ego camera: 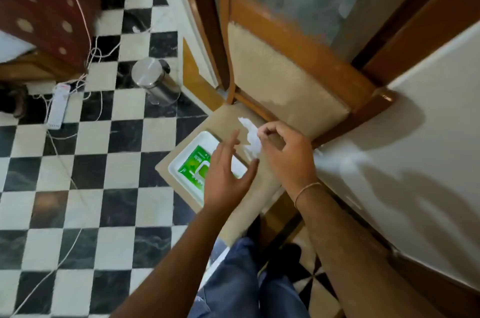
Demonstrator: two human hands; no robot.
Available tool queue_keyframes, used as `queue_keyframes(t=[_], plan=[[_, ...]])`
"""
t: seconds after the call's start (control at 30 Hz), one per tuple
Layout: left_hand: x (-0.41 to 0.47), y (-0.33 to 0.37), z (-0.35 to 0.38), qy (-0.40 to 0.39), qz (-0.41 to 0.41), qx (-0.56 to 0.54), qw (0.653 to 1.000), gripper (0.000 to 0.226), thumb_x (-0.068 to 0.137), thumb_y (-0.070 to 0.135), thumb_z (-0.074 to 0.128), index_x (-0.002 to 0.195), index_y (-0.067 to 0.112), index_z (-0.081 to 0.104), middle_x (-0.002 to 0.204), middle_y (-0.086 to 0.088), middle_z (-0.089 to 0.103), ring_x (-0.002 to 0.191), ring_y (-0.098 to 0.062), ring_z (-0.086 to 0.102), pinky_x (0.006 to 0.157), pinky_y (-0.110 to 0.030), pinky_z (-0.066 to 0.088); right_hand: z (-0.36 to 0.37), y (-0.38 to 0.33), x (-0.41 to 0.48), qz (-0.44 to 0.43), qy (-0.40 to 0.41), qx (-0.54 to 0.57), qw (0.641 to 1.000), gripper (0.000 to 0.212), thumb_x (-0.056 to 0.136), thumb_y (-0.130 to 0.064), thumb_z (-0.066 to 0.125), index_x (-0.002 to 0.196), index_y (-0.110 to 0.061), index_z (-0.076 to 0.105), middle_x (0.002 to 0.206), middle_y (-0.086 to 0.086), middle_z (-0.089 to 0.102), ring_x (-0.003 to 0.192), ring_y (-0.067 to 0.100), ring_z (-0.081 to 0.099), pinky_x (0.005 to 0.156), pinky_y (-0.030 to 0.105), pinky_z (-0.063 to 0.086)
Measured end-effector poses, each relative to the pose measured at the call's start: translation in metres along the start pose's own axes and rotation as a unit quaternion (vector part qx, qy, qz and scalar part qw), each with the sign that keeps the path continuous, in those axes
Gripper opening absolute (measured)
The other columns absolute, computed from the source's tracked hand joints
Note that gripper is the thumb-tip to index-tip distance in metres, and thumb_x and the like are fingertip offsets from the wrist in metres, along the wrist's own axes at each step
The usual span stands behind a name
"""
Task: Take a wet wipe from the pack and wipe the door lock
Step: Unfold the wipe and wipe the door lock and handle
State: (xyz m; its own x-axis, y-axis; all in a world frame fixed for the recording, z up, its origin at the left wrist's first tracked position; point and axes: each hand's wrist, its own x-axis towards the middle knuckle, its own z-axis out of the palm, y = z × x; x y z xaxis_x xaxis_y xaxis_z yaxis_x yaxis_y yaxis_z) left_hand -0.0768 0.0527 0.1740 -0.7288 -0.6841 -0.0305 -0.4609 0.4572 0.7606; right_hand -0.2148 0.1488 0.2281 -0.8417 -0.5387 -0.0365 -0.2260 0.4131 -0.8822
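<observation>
A green pack of wet wipes (195, 167) lies in a white tray (181, 156) on the beige seat of a wooden chair (293, 84). My right hand (285, 156) pinches a crumpled white wet wipe (250, 137) above the seat, just right of the pack. My left hand (226, 175) hovers over the pack's right end with fingers spread, holding nothing and partly hiding the pack. The door lock is not in view; a white door (402, 149) fills the right side.
A steel pedal bin (155, 81) stands on the black-and-white tiled floor left of the chair. A white power strip (58, 104) with trailing cables lies further left. My legs in blue jeans (241, 281) are at the bottom.
</observation>
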Motion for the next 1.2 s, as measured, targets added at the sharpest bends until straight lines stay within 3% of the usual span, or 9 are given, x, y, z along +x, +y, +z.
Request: queue_keyframes(t=[0.07, 0.17, 0.23, 0.43, 0.67, 0.83, 1.03, 1.13, 1.2], plan=[[0.005, 0.052, -0.008, -0.033, 0.057, -0.033, 0.997, 0.069, 0.097, 0.060, 0.079, 0.155, 0.031, 0.055, 0.141, 0.014, 0.066, 0.125, 0.000, 0.061, 0.103, -0.008, 0.046, -0.038, -0.022, -0.006, 0.011, 0.009, 0.016, 1.000, 0.007, 0.097, -0.021, 0.073, 0.101, -0.020, 0.078, 0.102, -0.007, 0.078, 0.102, 0.008, 0.071, 0.092, 0.030, 0.062], [0.006, 0.108, -0.018, -0.045, 0.066, -0.103, 0.991, 0.035, 0.097, 0.028, 0.089, 0.130, 0.026, 0.078, 0.113, 0.014, 0.080, 0.102, 0.000, 0.074, 0.091, -0.036, 0.065, -0.094, -0.052, -0.020, 0.012, 0.044, 0.011, 0.999, 0.008, 0.093, -0.018, 0.078, 0.099, -0.024, 0.078, 0.108, -0.010, 0.073, 0.106, 0.004, 0.069, 0.089, 0.013, 0.059], [0.007, 0.140, -0.025, -0.071, 0.074, -0.127, 0.987, 0.024, 0.099, 0.016, 0.087, 0.120, 0.028, 0.085, 0.104, 0.017, 0.084, 0.094, 0.001, 0.076, 0.084, -0.041, 0.065, -0.133, -0.071, -0.030, -0.007, 0.082, -0.004, 0.997, 0.007, 0.092, -0.014, 0.079, 0.097, -0.020, 0.077, 0.112, -0.008, 0.072, 0.108, 0.006, 0.069, 0.091, 0.014, 0.057], [0.005, 0.210, -0.060, -0.138, 0.125, -0.224, 0.957, 0.047, 0.101, 0.008, 0.084, 0.109, 0.055, 0.083, 0.103, 0.020, 0.085, 0.092, -0.006, 0.082, 0.080, -0.020, 0.065, -0.224, -0.114, -0.065, 0.027, 0.166, 0.085, 0.982, 0.009, 0.099, -0.023, 0.070, 0.096, -0.030, 0.066, 0.104, -0.016, 0.075, 0.103, -0.001, 0.071, 0.082, 0.009, 0.057], [-0.002, 0.344, -0.094, -0.222, 0.078, -0.417, 0.878, 0.016, 0.092, 0.024, 0.078, 0.104, 0.020, 0.089, 0.104, -0.003, 0.087, 0.099, -0.017, 0.081, 0.078, -0.019, 0.064, -0.306, -0.169, -0.114, -0.012, 0.307, 0.071, 0.949, 0.007, 0.098, -0.036, 0.067, 0.098, -0.028, 0.069, 0.092, -0.010, 0.070, 0.087, 0.002, 0.067, 0.067, 0.006, 0.052], [-0.011, 0.443, -0.121, -0.206, 0.274, -0.362, 0.867, 0.008, 0.095, 0.034, 0.075, 0.098, 0.036, 0.082, 0.087, 0.014, 0.081, 0.063, -0.011, 0.067, 0.060, -0.011, 0.053, -0.370, -0.212, -0.141, -0.062, 0.399, 0.088, 0.911, 0.003, 0.101, -0.028, 0.069, 0.100, -0.025, 0.072, 0.076, 0.002, 0.067, 0.057, 0.008, 0.057, 0.050, 0.016, 0.047], [-0.031, 0.511, -0.104, -0.386, 0.216, -0.426, 0.789, 0.035, 0.085, 0.052, 0.080, 0.117, 0.037, 0.085, 0.070, 0.003, 0.065, 0.047, -0.007, 0.044, 0.041, -0.018, 0.035, -0.448, -0.251, -0.186, -0.092, 0.449, 0.083, 0.885, 0.003, 0.099, -0.023, 0.071, 0.098, -0.024, 0.073, 0.067, 0.005, 0.065, 0.058, 0.004, 0.057, 0.053, 0.018, 0.046], [-0.049, 0.526, -0.080, -0.586, 0.097, -0.437, 0.675, 0.089, 0.072, 0.064, 0.099, 0.149, 0.033, 0.069, 0.078, -0.017, 0.047, 0.038, -0.005, 0.030, 0.039, -0.017, 0.032, -0.474, -0.258, -0.211, -0.102, 0.450, 0.056, 0.886, 0.005, 0.099, -0.019, 0.071, 0.097, -0.023, 0.072, 0.069, -0.014, 0.066, 0.059, -0.001, 0.058, 0.057, 0.013, 0.046], [-0.066, 0.529, -0.061, -0.690, 0.096, -0.394, 0.600, 0.097, 0.077, 0.069, 0.095, 0.155, 0.022, 0.064, 0.075, -0.013, 0.048, 0.038, -0.002, 0.028, 0.042, -0.018, 0.034, -0.487, -0.260, -0.228, -0.097, 0.446, 0.018, 0.889, 0.006, 0.098, -0.018, 0.071, 0.096, -0.024, 0.072, 0.076, -0.013, 0.069, 0.064, 0.006, 0.062, 0.062, 0.014, 0.048]])
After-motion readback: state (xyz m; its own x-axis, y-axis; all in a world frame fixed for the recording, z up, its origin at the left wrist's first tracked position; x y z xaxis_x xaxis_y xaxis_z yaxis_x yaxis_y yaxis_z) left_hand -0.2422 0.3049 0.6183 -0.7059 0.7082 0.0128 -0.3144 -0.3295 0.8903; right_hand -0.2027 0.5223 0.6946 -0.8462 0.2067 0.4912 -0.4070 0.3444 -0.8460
